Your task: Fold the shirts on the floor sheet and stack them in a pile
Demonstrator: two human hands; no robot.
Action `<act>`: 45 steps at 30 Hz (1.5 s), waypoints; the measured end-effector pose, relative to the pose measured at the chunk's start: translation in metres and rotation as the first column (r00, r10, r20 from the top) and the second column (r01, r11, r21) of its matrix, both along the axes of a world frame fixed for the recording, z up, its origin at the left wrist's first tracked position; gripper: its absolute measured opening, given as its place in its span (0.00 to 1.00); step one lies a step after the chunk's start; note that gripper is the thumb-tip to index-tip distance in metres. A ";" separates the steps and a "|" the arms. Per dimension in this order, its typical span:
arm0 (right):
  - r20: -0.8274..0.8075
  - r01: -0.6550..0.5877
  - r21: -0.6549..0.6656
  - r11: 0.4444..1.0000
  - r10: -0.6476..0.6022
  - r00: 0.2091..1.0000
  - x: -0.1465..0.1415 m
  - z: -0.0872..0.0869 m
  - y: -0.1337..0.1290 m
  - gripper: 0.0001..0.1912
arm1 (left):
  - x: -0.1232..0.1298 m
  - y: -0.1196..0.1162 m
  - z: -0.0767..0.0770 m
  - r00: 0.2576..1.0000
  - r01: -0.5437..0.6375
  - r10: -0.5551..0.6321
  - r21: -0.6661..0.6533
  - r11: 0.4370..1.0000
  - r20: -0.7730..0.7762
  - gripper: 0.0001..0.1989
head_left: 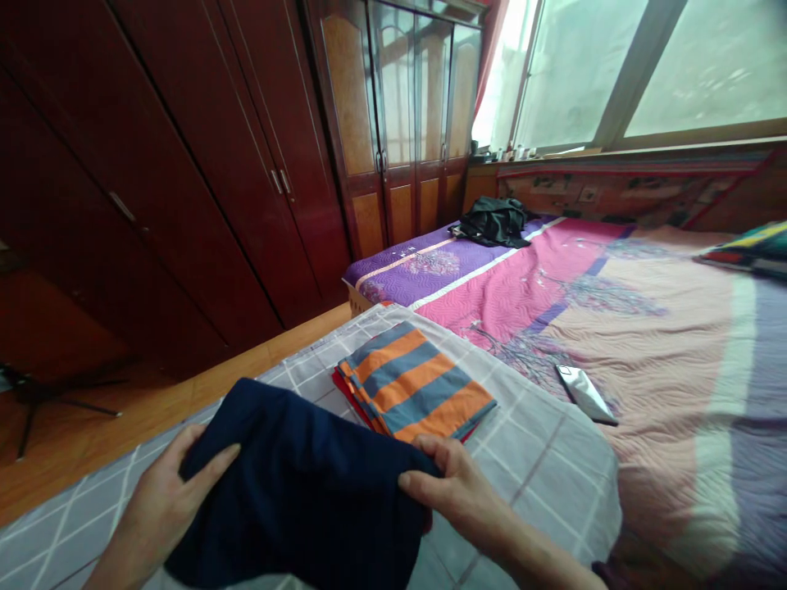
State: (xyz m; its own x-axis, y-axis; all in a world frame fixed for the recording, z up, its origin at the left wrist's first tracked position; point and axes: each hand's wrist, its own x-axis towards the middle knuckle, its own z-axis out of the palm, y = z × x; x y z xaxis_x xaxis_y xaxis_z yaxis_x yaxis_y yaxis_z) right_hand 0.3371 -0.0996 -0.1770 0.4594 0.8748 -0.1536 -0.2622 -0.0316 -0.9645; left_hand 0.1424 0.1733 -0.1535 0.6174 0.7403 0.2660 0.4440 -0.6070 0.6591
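Observation:
A dark navy cloth [307,483], partly folded, is held up by both hands over the grey checked cover; its exact kind of garment cannot be made out. My left hand [175,483] grips its left edge, thumb on top and fingers behind. At its upper right corner my right hand [443,483] pinches the fabric between thumb and fingers. Just beyond the navy cloth lies a folded orange and grey striped cloth [424,381], with red fabric showing beneath it. The navy cloth hides the near part of the cover.
The grey checked cover [541,467] adjoins a bed with a colourful quilt [670,352]. A phone-like object [584,393] lies on the quilt, and a black garment [495,221] sits further back. Dark red wardrobes [246,164] line the left. A black tripod stand [43,401] is on the floor.

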 end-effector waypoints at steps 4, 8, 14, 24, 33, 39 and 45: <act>-0.030 0.189 0.078 0.979 -0.187 0.982 0.028 0.018 -0.025 0.17 | 0.086 -0.011 0.058 0.983 0.183 -0.183 -0.076 0.980 0.008 0.23; -0.076 0.315 0.107 0.943 -0.308 0.948 0.059 0.021 -0.037 0.18 | 0.173 -0.011 0.083 0.914 0.405 -0.403 -0.072 0.911 0.046 0.21; 0.110 0.439 -0.147 0.886 -0.427 0.898 0.107 -0.030 -0.042 0.18 | 0.257 -0.008 0.029 0.882 0.443 -0.397 0.162 0.882 -0.253 0.14; 0.915 0.675 -0.139 0.725 -0.167 0.367 0.128 -0.033 -0.056 0.21 | 0.213 -0.077 -0.060 0.859 0.501 -0.433 0.279 0.819 -0.272 0.27; 0.957 0.304 -0.234 0.924 0.163 0.240 0.144 -0.032 0.068 0.32 | 0.203 -0.084 -0.113 0.904 0.407 -0.370 0.167 0.898 -0.214 0.34; 0.946 0.418 -0.300 0.857 0.209 0.249 0.158 -0.060 0.074 0.36 | 0.201 -0.081 -0.122 0.921 0.374 -0.346 0.155 0.914 -0.179 0.39; 0.955 0.268 -0.297 0.917 0.280 0.098 0.145 -0.031 0.104 0.35 | 0.202 -0.080 -0.125 0.920 0.383 -0.360 0.155 0.911 -0.156 0.40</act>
